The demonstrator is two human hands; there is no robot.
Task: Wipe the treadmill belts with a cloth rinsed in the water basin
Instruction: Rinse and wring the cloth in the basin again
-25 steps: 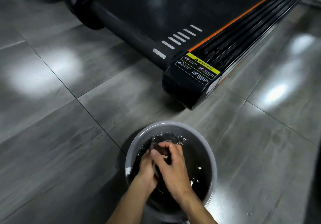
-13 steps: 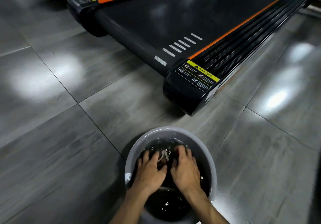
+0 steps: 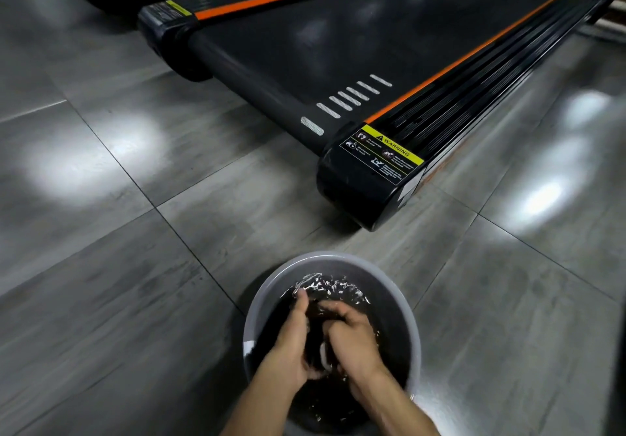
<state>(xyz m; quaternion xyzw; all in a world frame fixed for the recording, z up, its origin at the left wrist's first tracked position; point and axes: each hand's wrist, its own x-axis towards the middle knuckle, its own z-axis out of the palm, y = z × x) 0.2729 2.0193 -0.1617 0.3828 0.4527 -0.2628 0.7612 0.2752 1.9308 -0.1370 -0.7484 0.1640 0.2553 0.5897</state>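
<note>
Cloth [image 3: 314, 341]: dark, wet, bunched in basin [image 3: 414, 341], lower centre.
Left hand [image 3: 294, 344] and right hand [image 3: 355, 344] grip clamped on it; treadmill [image 3: 338, 46] upper frame, grey floor [image 3: 118, 266].

Grey basin [image 3: 257, 303], orange-striped black treadmill [image 3: 440, 103]

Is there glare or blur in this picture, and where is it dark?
Head view: bright lamp glare on the glossy floor tiles and treadmill belt; wide-angle bending of straight lines; basin interior very dark, so the cloth between left hand and right hand barely shows.
</note>
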